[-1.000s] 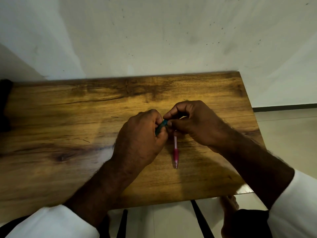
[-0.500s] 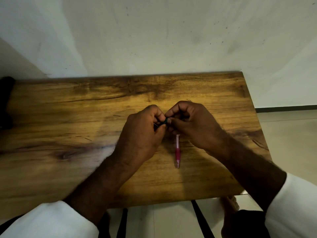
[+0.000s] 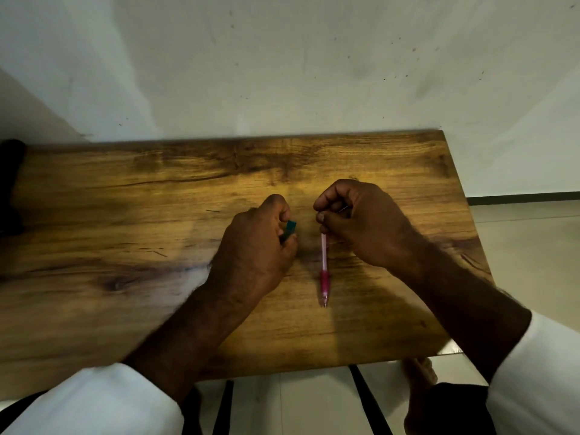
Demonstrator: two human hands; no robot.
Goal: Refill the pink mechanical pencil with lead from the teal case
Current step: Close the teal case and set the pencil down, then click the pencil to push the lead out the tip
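L hand (image 3: 254,249) grips teal case (image 3: 290,229) | R hand (image 3: 361,221) grips pink pencil (image 3: 324,271) | no legible text

Most of the teal case (image 3: 290,230) is hidden inside the curled left hand (image 3: 255,252); only its upper end shows at 12 o'clock of the palm. The pink pencil's (image 3: 324,271) top end disappears under the right hand (image 3: 361,221). A thin dark sliver between the right fingers (image 3: 326,200) is too small to identify. Both sleeves (image 3: 94,403) are cut off by the bottom edge.
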